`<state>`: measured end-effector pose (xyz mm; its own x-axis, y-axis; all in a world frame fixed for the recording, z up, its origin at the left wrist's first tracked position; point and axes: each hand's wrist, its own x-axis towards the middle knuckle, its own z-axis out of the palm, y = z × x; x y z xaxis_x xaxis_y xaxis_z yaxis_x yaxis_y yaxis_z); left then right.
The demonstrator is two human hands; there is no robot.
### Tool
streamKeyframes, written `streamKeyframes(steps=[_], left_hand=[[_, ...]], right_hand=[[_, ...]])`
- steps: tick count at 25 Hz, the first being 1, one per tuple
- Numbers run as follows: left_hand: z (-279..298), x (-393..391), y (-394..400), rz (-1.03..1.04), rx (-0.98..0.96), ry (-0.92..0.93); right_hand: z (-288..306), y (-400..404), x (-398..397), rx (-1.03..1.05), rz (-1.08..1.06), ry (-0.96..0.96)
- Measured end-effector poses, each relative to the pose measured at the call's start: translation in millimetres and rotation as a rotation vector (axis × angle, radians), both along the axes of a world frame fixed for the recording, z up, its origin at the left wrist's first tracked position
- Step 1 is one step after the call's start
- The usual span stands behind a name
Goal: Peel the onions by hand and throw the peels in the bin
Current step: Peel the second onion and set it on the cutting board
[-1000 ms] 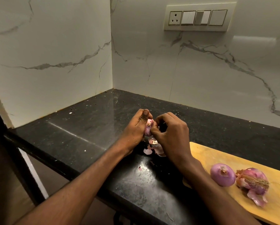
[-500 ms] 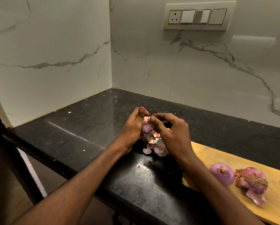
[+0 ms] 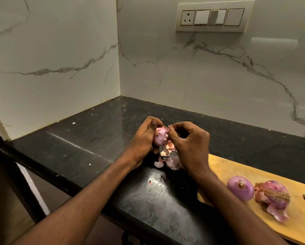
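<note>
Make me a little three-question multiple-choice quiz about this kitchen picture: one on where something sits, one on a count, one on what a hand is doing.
1. Where do the two set-aside onions lie?
A. on the wooden cutting board
B. in a bowl
C. on the floor

2. How many onions show in all?
A. one
B. three
C. six

3. What is the left hand doing?
A. resting flat on the counter
B. gripping an onion
C. pressing a wall switch

Answers:
1 A: both lie on the cutting board.
2 B: peeled onion, unpeeled onion, held onion.
3 B: left hand wraps the held onion while right hand pinches peel.
</note>
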<state>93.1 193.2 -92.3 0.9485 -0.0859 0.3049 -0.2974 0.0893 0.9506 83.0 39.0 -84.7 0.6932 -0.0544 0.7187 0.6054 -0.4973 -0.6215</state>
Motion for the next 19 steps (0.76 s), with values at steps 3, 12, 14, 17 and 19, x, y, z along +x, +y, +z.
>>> streamKeyframes(steps=[3,12,14,17,19], left_hand=[[0.8,-0.9,0.5,0.003,-0.006,0.004],[-3.4,3.8,2.4,0.053,0.004,0.004],[-3.3,3.9,2.8,0.050,0.008,0.009],[-2.2,3.2,2.1,0.047,0.011,0.011],[-1.3,1.9,1.8,0.037,0.025,0.006]], right_hand=[[0.6,-2.5,2.7,0.059,0.017,0.066],[3.9,-1.1,-2.3,0.003,0.062,0.129],[2.3,-0.3,-4.1,-0.057,0.042,0.110],[1.8,1.3,-5.5,-0.015,0.043,0.070],[1.2,2.0,-5.6,-0.031,0.030,0.042]])
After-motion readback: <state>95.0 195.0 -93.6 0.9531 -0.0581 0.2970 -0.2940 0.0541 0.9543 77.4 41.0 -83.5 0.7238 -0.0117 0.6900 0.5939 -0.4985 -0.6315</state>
